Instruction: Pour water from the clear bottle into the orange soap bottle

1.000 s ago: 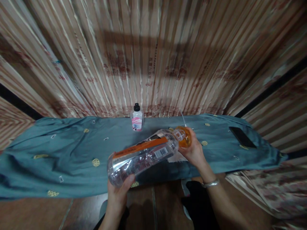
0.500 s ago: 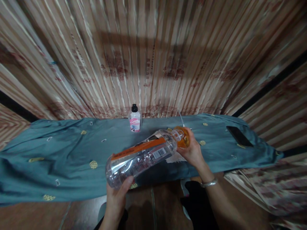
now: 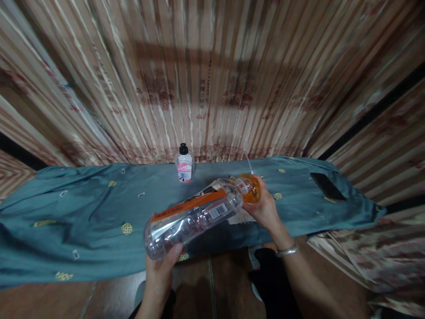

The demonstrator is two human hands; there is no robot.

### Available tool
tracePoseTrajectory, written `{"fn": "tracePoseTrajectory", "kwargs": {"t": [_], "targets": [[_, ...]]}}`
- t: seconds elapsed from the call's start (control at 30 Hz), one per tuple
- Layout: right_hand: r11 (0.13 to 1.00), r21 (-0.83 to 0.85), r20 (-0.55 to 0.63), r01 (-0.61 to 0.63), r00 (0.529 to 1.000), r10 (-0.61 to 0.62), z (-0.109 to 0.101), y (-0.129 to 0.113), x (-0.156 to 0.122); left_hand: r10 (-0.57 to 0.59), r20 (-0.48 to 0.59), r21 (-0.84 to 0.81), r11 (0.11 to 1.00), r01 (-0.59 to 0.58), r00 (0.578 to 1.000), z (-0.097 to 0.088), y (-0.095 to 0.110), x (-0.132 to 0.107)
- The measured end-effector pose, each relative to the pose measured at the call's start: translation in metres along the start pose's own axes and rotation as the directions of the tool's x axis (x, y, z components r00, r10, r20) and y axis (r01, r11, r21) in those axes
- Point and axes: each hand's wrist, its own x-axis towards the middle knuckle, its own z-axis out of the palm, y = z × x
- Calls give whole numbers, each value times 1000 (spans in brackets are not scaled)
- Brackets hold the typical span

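My left hand (image 3: 161,271) grips the bottom end of a large clear plastic bottle (image 3: 195,221) with an orange and silver label and a barcode. The bottle lies tilted in the air, its neck lower in the hold of no hand and pointing right. Its mouth meets a small orange bottle (image 3: 254,189), which my right hand (image 3: 265,204) is wrapped around. Whether the neck goes inside or only touches the rim, I cannot tell. Just behind the small bottle a thin pale tube (image 3: 249,163) sticks up. A whitish cloth or tissue (image 3: 241,217) lies below my right hand, partly hidden.
A clear bottle with a black cap and pink label (image 3: 184,167) stands near the back edge. On the right lies a black phone (image 3: 327,186). A blue-green patterned cloth (image 3: 96,199) covers the table, and a striped curtain (image 3: 206,88) hangs behind it.
Both hands keep the same hold, and the two bottles stay mouth to mouth at nearly the same tilt. The whole view has shifted slightly.
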Motion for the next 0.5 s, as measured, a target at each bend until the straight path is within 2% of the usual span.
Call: {"fn": "tracePoseTrajectory", "kwargs": {"t": [0.3,0.5], "targets": [[1000,-3,-11,-4,1000,4,0,-1,0,17,-14,-60,998,-18,1000,9,8,-4],[1000,2,-3,3,1000,-3,0,0,0,18,4,-48,999,-18,1000,7,4,-2]]}}
